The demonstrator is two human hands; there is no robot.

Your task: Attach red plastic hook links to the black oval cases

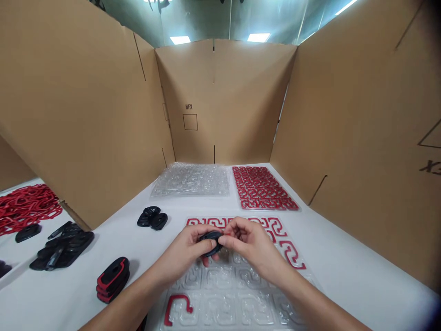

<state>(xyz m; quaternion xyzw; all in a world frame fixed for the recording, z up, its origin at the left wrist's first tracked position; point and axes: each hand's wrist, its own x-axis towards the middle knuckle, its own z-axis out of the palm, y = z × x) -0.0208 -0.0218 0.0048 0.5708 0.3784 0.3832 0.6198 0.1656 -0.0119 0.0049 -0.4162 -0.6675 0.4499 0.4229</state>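
In my left hand is a black oval plastic part, held between thumb and fingers above a clear tray. My right hand is closed in a pinch at the part's right edge. A bit of red shows at its fingertips, apparently a red strip mostly hidden by the fingers. Below the hands, the clear moulded tray holds a hooked red strip at its front left. More red strips lie in its back and right pockets.
At left stands a stack of black parts with red inlays. Loose black parts lie behind it, with more black pieces and a red heap farther left. Clear trays and a red-filled tray sit before cardboard walls.
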